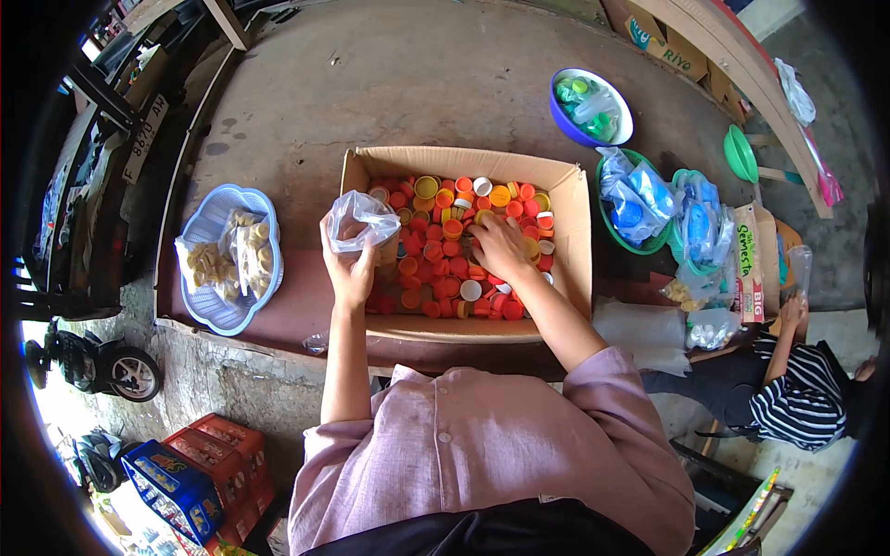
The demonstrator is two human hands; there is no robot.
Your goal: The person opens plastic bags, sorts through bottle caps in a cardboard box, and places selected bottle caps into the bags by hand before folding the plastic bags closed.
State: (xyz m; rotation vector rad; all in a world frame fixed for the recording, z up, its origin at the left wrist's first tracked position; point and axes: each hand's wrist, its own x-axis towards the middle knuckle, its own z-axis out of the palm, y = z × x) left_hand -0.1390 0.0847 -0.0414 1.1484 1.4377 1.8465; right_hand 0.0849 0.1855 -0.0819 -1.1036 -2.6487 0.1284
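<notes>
In the head view, my left hand (349,264) is closed around a clear plastic bag (364,221), holding it up at the left side of a cardboard box (464,159). The bag's mouth looks spread at the top. Inside the box lies a thick layer of plastic bottle caps (432,250), mostly red and orange, with some yellow and white ones. My right hand (502,248) reaches down into the caps, right of the middle. Its fingers are bent inward among them, and what they grip, if anything, is hidden.
Left of the box, a light blue basket (203,313) holds bags of tan caps. At right stand a purple-rimmed bowl (560,119) and a green basket (640,248) with bagged caps. Plastic sheets (640,334) lie near the front edge. Another person (793,394) sits at far right.
</notes>
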